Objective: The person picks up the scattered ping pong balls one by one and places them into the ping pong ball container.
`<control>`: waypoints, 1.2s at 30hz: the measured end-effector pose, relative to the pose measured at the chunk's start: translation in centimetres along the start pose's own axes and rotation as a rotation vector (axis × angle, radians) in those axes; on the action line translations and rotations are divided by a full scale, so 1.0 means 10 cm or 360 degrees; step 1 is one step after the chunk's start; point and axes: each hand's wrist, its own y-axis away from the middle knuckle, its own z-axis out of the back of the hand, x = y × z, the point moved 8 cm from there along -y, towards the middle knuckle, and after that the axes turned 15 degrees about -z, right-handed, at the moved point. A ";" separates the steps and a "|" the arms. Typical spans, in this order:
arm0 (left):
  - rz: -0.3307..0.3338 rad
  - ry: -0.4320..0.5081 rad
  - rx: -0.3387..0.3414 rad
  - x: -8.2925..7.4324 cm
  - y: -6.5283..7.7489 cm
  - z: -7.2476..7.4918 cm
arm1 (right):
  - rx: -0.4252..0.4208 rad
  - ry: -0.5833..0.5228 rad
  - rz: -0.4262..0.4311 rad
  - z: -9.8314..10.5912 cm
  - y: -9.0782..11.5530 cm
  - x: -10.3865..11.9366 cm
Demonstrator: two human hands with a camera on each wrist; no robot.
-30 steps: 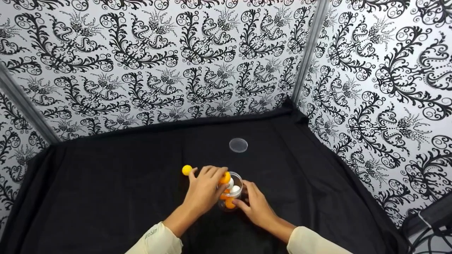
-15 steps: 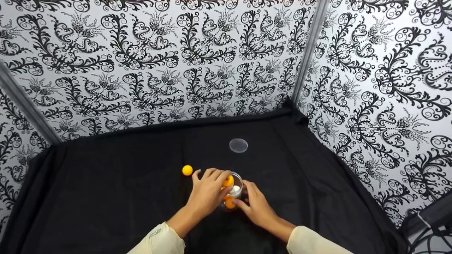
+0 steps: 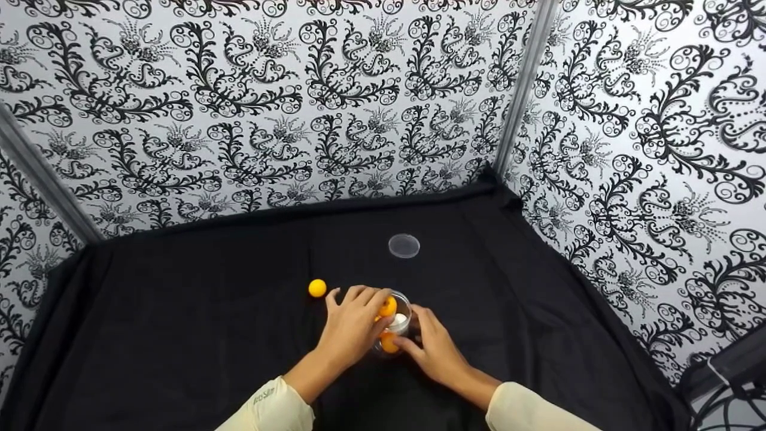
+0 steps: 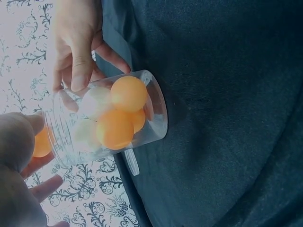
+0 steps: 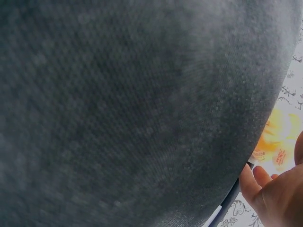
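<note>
A clear plastic jar stands upright on the black cloth, with orange and white ping-pong balls inside. My right hand grips its side, thumb toward the front. At the mouth, my left hand holds an orange ping-pong ball between thumb and fingers; the left wrist view shows this ball right at the rim. The left hand covers part of the jar in the head view. In the right wrist view, the right hand's fingers appear at the lower right, beside bright, blurred orange balls.
One loose yellow-orange ball lies on the black cloth, left of the left hand's fingers. A clear round lid lies flat behind the jar. Patterned walls enclose the back and sides. Dark cables hang at the lower right.
The left hand has shifted slightly right over the jar mouth with the orange ball, hiding a white ball seen earlier near the rim. The right hand and jar keep their place.
</note>
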 end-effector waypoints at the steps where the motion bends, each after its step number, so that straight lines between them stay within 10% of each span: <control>1: 0.0004 -0.0002 0.0006 0.00 0.00 0.00 | 0.0001 -0.0002 -0.0003 0.00 0.00 0.00; 36: -0.0009 -0.0083 -0.0026 0.01 0.02 -0.01 | -0.0045 -0.0008 0.0042 0.03 0.02 0.04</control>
